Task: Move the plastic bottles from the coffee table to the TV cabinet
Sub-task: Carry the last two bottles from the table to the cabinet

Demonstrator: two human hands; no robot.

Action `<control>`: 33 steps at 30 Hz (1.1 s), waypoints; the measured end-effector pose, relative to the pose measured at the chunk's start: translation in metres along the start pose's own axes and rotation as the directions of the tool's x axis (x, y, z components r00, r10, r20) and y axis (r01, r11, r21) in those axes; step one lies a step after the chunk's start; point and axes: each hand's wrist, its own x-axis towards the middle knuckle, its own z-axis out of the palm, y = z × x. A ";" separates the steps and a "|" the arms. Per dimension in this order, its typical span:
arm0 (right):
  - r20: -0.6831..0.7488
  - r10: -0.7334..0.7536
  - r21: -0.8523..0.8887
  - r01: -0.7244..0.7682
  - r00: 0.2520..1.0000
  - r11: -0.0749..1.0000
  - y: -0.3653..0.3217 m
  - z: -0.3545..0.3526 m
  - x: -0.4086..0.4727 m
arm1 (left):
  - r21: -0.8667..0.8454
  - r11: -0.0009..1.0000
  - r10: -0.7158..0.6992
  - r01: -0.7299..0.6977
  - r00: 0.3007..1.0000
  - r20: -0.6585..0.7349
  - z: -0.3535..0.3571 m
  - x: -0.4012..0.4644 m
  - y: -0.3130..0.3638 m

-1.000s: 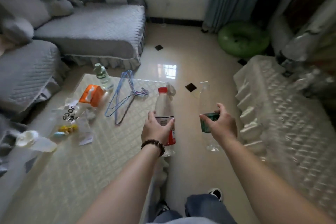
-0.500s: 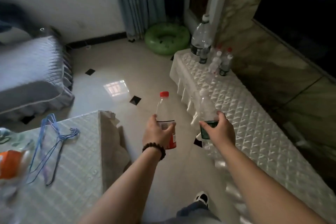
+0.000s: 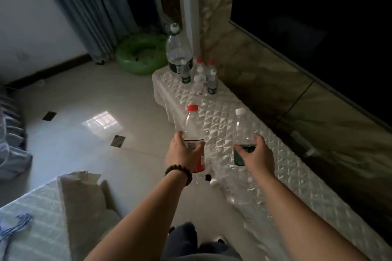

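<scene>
Head view: tiled floor (image 3: 89,99), with the TV cabinet (image 3: 265,146) under a quilted white cover running along the right. At frame centre, the left hand (image 3: 182,152) grips a red-capped bottle (image 3: 192,127). The right hand (image 3: 257,154) grips a white-capped bottle (image 3: 241,131) above the cabinet. More bottles (image 3: 197,76) stand at its far end. Coffee table (image 3: 31,222) at lower left.

Long TV cabinet under white quilted cover (image 3: 244,125): cluster of clear plastic bottles (image 3: 197,74) stands upright at its far end
</scene>
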 end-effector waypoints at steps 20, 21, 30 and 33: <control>-0.121 0.249 0.090 -0.239 0.961 0.967 -0.076 0.090 0.220 | 0.032 0.997 0.055 -0.071 0.934 0.352 0.068 0.278 0.052; -0.121 0.257 0.097 -0.246 0.959 0.964 -0.078 0.093 0.231 | 0.027 0.997 0.060 -0.074 0.932 0.358 0.074 0.287 0.053; -0.076 0.304 0.173 -0.288 0.949 0.942 -0.038 0.133 0.344 | 0.011 0.994 0.100 -0.112 0.918 0.384 0.170 0.355 0.035; -0.067 0.266 0.159 -0.253 0.962 0.955 -0.020 0.151 0.381 | -0.028 0.993 0.116 -0.113 0.931 0.345 0.202 0.372 0.026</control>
